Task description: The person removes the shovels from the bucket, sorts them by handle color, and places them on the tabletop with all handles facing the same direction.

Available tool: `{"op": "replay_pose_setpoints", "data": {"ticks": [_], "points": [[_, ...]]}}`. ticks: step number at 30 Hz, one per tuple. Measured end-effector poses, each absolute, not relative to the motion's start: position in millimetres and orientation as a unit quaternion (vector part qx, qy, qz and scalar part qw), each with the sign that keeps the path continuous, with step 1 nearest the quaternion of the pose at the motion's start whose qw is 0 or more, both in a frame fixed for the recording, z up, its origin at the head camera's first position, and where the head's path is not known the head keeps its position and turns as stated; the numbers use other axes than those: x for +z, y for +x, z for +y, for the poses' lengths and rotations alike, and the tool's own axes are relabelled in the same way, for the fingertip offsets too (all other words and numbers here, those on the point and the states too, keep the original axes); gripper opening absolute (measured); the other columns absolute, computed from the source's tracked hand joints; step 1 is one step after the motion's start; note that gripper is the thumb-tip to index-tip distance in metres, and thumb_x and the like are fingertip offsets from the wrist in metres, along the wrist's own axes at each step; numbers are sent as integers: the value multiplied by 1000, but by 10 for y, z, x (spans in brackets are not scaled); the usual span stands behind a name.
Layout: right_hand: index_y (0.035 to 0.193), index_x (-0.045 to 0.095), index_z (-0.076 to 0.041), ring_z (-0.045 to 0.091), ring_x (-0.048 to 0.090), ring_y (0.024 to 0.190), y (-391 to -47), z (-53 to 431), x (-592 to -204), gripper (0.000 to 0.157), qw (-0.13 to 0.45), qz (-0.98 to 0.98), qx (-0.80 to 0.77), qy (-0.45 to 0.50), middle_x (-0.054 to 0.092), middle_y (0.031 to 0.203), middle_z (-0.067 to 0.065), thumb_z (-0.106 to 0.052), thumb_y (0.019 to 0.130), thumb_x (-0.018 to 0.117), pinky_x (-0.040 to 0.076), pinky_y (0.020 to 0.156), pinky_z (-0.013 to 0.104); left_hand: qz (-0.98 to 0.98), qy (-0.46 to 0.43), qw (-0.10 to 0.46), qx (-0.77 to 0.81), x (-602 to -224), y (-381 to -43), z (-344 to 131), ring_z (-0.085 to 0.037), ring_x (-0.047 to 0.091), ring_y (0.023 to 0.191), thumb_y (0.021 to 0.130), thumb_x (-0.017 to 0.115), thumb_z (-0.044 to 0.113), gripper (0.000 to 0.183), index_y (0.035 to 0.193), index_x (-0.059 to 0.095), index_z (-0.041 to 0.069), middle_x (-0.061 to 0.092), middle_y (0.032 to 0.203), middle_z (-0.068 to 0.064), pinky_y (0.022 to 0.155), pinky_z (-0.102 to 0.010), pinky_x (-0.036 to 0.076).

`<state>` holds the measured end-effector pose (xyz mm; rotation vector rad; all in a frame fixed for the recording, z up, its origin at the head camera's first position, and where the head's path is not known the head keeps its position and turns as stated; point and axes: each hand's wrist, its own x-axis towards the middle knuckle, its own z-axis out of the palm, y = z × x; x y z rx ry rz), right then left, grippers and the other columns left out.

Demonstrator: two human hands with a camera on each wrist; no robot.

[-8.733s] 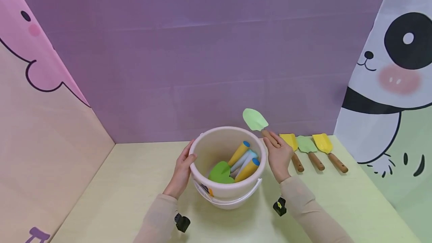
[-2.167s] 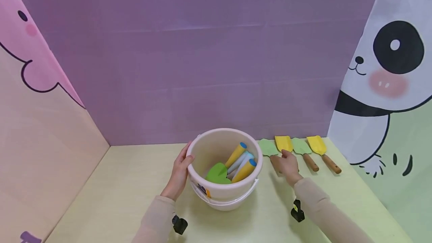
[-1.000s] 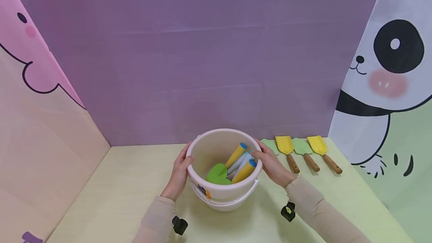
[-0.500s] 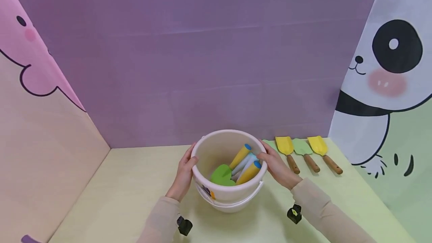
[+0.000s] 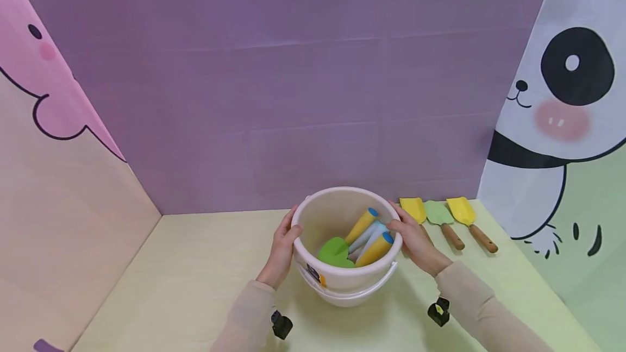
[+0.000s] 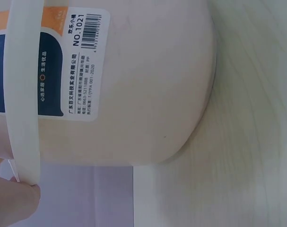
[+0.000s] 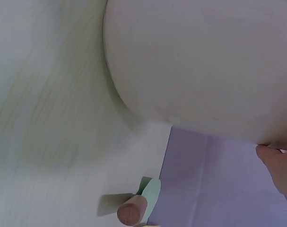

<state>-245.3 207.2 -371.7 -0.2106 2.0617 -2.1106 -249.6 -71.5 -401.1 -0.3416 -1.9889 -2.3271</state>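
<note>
A pale pink bucket stands on the table in the head view, its white handle hanging down at the front. My left hand grips its left rim, thumb over the edge. My right hand holds the right rim in the same way. Inside lie a green blade, two yellow handles with blue ends, and pale blue and whitish pieces. In the left wrist view a printed label shows on the bucket's wall. The right wrist view shows a wooden-handled trowel with a green blade beside it.
Right of the bucket lie a yellow shovel, partly behind my right hand, a light green trowel and another yellow shovel. A purple backdrop closes the table's far edge; printed panels flank it.
The right hand laid a light green trowel at the row's left end, then gripped the bucket. Both hands have since shifted the bucket right, hiding that trowel in the head view.
</note>
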Motion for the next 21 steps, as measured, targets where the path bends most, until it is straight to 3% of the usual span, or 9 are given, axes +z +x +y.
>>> {"op": "replay_pose_setpoints", "data": {"ticks": [4, 8, 15, 21], "points": [[149, 8, -16, 32, 24, 129, -2453, 2144, -3700, 66, 80, 696, -711, -59, 10, 153, 13, -8, 89, 37, 34, 98, 37, -643, -109, 33, -757, -3996, -2514, -620, -30, 38, 126, 89, 42, 12, 58, 144, 27, 9, 32, 146, -13, 101, -45, 34], [149, 9, -16, 30, 26, 126, -2451, 2212, -3713, 65, 73, 697, -711, -58, 12, 152, 13, -8, 90, 35, 38, 86, 25, -641, -122, 35, -757, -3993, -2520, -546, -30, 37, 127, 89, 42, 11, 57, 144, 27, 8, 32, 146, -14, 102, -46, 33], [148, 8, -12, 30, 22, 128, -2408, 2298, -3715, 66, 70, 695, -712, -75, 11, 152, 14, -8, 89, 36, 37, 83, 15, -639, -122, 34, -759, -4001, -2499, -454, -31, 38, 126, 89, 42, 14, 57, 144, 27, 9, 33, 145, -13, 101, -47, 35], [148, 10, -12, 27, 18, 131, -2370, 2355, -3716, 65, 63, 679, -728, -67, 10, 153, 11, -6, 89, 37, 32, 90, 18, -637, -129, 26, -760, -3998, -2470, -369, -32, 37, 127, 90, 42, 13, 57, 145, 25, 9, 32, 146, -13, 101, -48, 35]]}}
